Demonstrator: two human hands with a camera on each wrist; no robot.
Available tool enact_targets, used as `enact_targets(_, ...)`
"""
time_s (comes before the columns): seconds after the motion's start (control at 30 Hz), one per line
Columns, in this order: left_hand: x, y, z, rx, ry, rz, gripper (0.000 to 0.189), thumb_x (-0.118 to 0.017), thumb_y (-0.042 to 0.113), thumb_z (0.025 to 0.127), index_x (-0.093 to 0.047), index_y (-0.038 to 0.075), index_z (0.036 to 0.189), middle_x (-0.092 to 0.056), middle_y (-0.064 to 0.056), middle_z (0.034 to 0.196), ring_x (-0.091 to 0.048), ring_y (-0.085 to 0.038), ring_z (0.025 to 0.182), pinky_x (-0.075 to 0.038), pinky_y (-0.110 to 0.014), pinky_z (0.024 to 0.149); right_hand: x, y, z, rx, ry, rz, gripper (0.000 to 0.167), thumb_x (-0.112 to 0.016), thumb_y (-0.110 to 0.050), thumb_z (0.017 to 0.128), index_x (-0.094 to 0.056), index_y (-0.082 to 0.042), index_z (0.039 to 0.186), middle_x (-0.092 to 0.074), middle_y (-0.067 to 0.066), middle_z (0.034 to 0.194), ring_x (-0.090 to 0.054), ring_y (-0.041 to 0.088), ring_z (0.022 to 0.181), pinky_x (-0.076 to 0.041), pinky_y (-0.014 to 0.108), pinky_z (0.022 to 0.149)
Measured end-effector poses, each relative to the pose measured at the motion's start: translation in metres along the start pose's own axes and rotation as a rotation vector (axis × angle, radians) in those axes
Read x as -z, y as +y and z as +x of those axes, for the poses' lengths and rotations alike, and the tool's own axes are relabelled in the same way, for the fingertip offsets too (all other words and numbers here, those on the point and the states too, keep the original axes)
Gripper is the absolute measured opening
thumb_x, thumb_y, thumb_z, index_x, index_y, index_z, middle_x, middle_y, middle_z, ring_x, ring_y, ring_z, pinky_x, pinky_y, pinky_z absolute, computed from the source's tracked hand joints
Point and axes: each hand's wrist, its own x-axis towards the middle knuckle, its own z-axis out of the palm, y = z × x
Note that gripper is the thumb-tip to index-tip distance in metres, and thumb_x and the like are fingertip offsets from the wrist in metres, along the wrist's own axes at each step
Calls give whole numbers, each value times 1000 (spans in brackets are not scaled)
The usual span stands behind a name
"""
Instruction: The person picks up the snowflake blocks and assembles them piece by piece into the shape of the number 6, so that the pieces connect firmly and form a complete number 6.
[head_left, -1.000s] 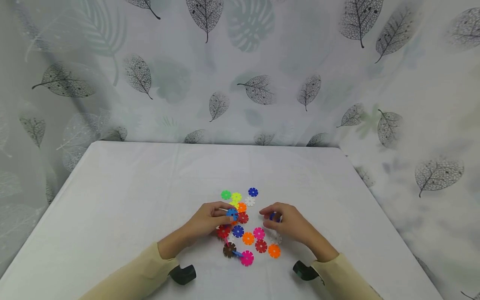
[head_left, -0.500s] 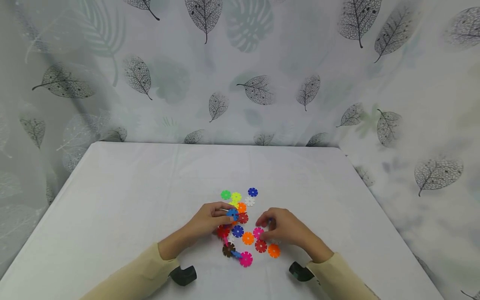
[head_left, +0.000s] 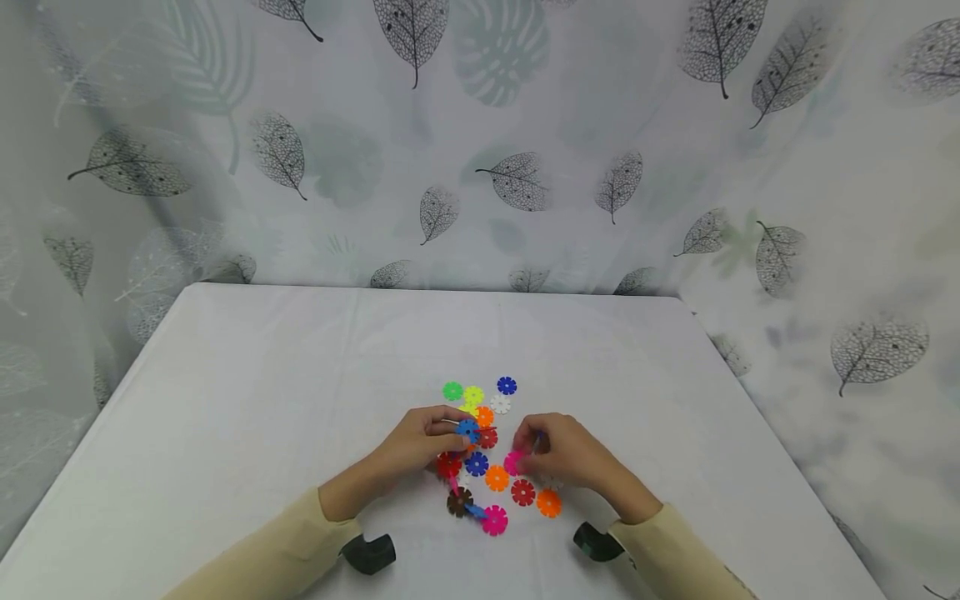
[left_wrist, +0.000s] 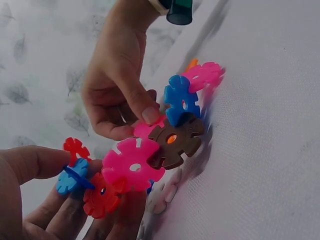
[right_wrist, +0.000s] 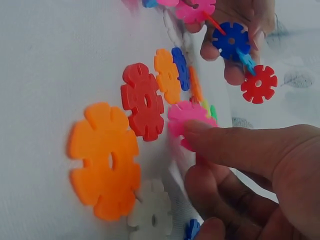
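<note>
My left hand (head_left: pixel 416 439) holds a chain of notched, flower-shaped building discs slotted together. In the left wrist view, the thumb and fingers pinch its light blue disc (left_wrist: pixel 71 181), next to a dark blue disc (left_wrist: pixel 79 177) and red discs. From there the chain runs through a pink disc (left_wrist: pixel 131 167) and a brown disc (left_wrist: pixel 186 140) to a blue disc (left_wrist: pixel 181 100) and a pink end disc (left_wrist: pixel 204 74). My right hand (head_left: pixel 567 452) pinches a loose pink disc (right_wrist: pixel 186 114) between thumb and fingers; how far it is off the table cannot be seen.
Loose discs lie around the hands: orange (right_wrist: pixel 107 160), red (right_wrist: pixel 142 100), white (right_wrist: pixel 150 212) and dark blue (head_left: pixel 476 464). Farther back are green (head_left: pixel 453 391), yellow (head_left: pixel 473 395) and blue (head_left: pixel 507 385) ones. A white cloth covers the table (head_left: pixel 300 358); a leaf-print curtain (head_left: pixel 570 125) hangs behind.
My right hand has come left and down to the loose pink disc and taken it between thumb and fingers, shifting it slightly. The left hand keeps its hold on the chain, almost still.
</note>
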Motion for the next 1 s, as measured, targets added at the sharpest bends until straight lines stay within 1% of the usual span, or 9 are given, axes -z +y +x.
enact_targets(0.1, -1, 1, 0, -1, -5, -10, 43, -75, 22, 93, -65, 6, 131, -73, -8, 115, -67, -18, 88, -51, -28, 62, -1, -1, 1, 14, 39, 15, 19, -84, -19, 85, -71, -19, 99, -62, -7, 81, -59, 15, 74, -55, 27, 64)
enact_targets(0.23, 1, -1, 1, -11, -48, -48, 40, -73, 20, 95, -65, 2, 129, -74, -11, 109, -69, -20, 91, -54, -28, 65, -2, -2, 1, 33, 83, 45, 18, -80, -20, 88, -73, -19, 105, -63, -8, 82, -61, 15, 72, -55, 27, 63)
enact_targets(0.33, 1, -3, 2, -11, -77, -75, 37, -72, 19, 95, -66, 0, 127, -75, -13, 105, -71, -21, 93, -55, -26, 66, -2, -2, 0, 58, 116, 88, 18, -79, -21, 90, -74, -18, 107, -65, -7, 82, -63, 16, 69, -56, 28, 61)
enact_targets(0.4, 0, -4, 3, -8, -80, -77, 37, -73, 19, 95, -67, 0, 126, -75, -13, 105, -72, -22, 93, -55, -26, 66, -3, -3, -1, 71, 139, 122, 18, -79, -22, 90, -74, -18, 107, -66, -6, 82, -65, 17, 68, -57, 29, 60)
enact_targets(0.6, -2, -5, 4, 4, -44, -49, 41, -75, 29, 94, -68, 4, 125, -75, -9, 104, -70, -20, 91, -53, -26, 65, -3, -4, -1, 78, 181, 228, 22, -78, -28, 91, -75, -14, 108, -68, -3, 83, -68, 19, 68, -58, 31, 63)
enact_targets(0.73, -4, -6, 5, 1, -9, -22, 44, -75, 36, 93, -70, 5, 124, -75, -6, 104, -67, -18, 88, -51, -25, 64, -3, -4, -1, 79, 177, 287, 24, -77, -26, 92, -74, -10, 110, -70, 0, 85, -68, 20, 69, -59, 34, 68)
enact_targets(0.83, -4, -7, 5, -14, 2, -26, 44, -75, 38, 92, -71, 5, 122, -75, -7, 101, -66, -18, 85, -47, -24, 62, -3, -5, -1, 71, 173, 325, 25, -77, -24, 92, -74, -8, 111, -71, 2, 86, -69, 21, 69, -60, 36, 70)
enact_targets(0.9, -4, -8, 5, -27, 3, -33, 43, -74, 38, 93, -72, 5, 121, -75, -9, 98, -65, -18, 84, -44, -24, 61, -4, -6, -1, 61, 177, 355, 26, -77, -23, 92, -74, -7, 112, -71, 3, 87, -69, 22, 69, -59, 37, 69)
enact_targets(1.0, -4, -8, 4, -46, 5, -46, 41, -74, 37, 94, -73, 4, 119, -75, -9, 96, -65, -18, 83, -42, -23, 60, -4, -6, -2, 40, 189, 400, 28, -77, -25, 92, -73, -6, 112, -72, 4, 88, -69, 22, 69, -58, 35, 63)
